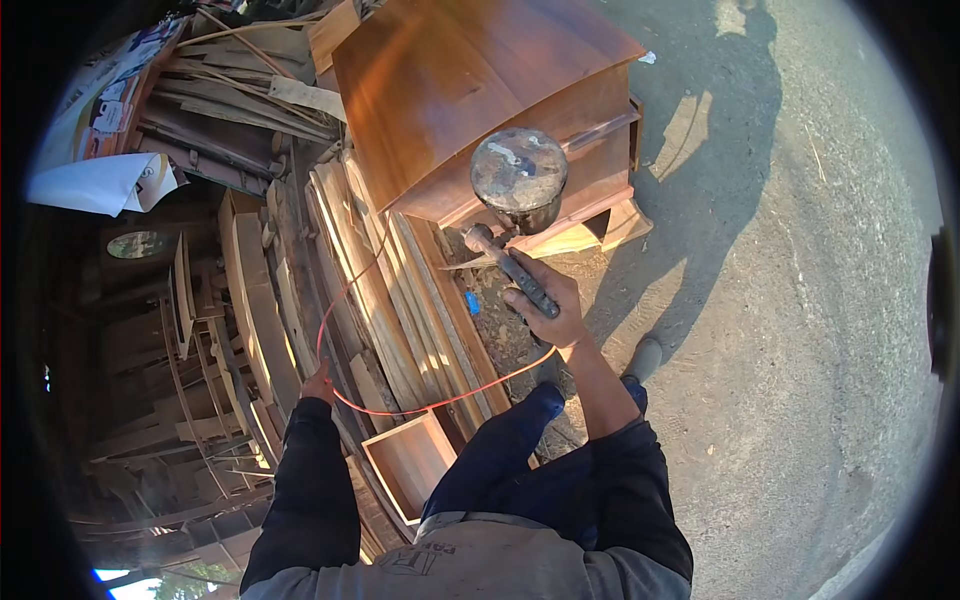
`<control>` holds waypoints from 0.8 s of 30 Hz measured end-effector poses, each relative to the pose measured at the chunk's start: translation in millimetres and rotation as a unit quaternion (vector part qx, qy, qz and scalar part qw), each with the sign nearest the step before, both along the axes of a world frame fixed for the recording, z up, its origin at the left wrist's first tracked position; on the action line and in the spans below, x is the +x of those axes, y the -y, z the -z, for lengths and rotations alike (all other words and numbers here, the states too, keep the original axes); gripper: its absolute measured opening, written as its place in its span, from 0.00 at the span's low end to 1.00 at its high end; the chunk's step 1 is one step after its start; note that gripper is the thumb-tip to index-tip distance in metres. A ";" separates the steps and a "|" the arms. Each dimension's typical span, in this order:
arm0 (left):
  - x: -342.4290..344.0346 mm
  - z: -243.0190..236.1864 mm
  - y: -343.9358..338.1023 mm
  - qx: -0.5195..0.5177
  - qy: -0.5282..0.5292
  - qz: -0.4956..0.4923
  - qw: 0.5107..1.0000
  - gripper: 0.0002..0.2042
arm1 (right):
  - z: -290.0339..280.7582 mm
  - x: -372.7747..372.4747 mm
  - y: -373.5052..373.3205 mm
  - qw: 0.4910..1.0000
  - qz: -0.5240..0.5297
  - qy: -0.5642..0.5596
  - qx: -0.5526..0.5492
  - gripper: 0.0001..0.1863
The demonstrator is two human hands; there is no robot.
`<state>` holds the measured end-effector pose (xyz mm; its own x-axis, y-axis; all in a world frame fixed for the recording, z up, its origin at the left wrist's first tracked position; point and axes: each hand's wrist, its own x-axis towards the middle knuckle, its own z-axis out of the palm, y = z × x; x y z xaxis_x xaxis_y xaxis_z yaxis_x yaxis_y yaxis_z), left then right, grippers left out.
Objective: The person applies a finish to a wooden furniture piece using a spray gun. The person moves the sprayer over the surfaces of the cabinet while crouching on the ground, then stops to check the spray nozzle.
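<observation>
My right hand is wrapped round the handle of a spray gun, which has a round, paint-stained cup on it. The gun is held out in front of a glossy reddish-brown wooden cabinet. In this view the cup overlaps the cabinet's near side; whether they touch, I cannot tell. A thin orange-red hose runs from below the gun in a loop to the left. My left hand is closed on that hose, low on the left over the stacked boards, and the hose continues up toward the cabinet.
Long boards lie stacked along the left of my legs. An open wooden drawer box sits near my left thigh. Further left are shelves of timber and a white rolled sheet. Rough grey ground stretches to the right.
</observation>
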<state>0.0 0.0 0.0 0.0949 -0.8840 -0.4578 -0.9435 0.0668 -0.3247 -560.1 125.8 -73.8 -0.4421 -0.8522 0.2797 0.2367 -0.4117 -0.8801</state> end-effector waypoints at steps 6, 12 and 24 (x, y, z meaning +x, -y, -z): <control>20.4 -0.5 14.4 -0.032 -0.041 0.017 0.998 0.30 | -35.6 23.4 9.3 0.995 -0.007 -0.101 -0.021 0.30; -10.0 5.1 27.4 -0.010 -0.044 -0.001 0.999 0.33 | -43.4 -35.3 4.2 0.985 0.108 -0.127 0.040 0.28; -15.5 36.1 25.0 -0.005 -0.083 0.046 0.995 0.29 | -52.7 -152.9 -23.8 0.869 0.422 -0.214 0.143 0.26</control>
<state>-15.5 -25.0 -36.1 -0.0638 -0.8903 -0.4508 -0.9742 0.1536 -0.1654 -713.0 149.6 -21.2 -0.8514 -0.3359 0.4029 -0.4184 -0.0284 -0.9078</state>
